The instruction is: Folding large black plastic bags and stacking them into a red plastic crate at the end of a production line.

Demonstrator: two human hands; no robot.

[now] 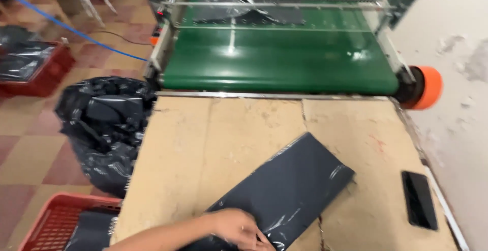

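Observation:
A flat dark grey plastic bag (pixel 287 190) lies slanted on the cardboard-covered table (pixel 203 144), its far end pointing up and right. My left hand (pixel 236 226) comes in from the lower left and rests on the bag's near end, fingers curled on the plastic. My right hand is out of the picture.
A green conveyor belt (pixel 279 60) with an orange roller end (pixel 429 87) runs beyond the table. A black phone (pixel 419 200) lies at the table's right edge by the wall. A stuffed black sack (pixel 104 126) and a red crate (pixel 56 223) stand on the floor to the left.

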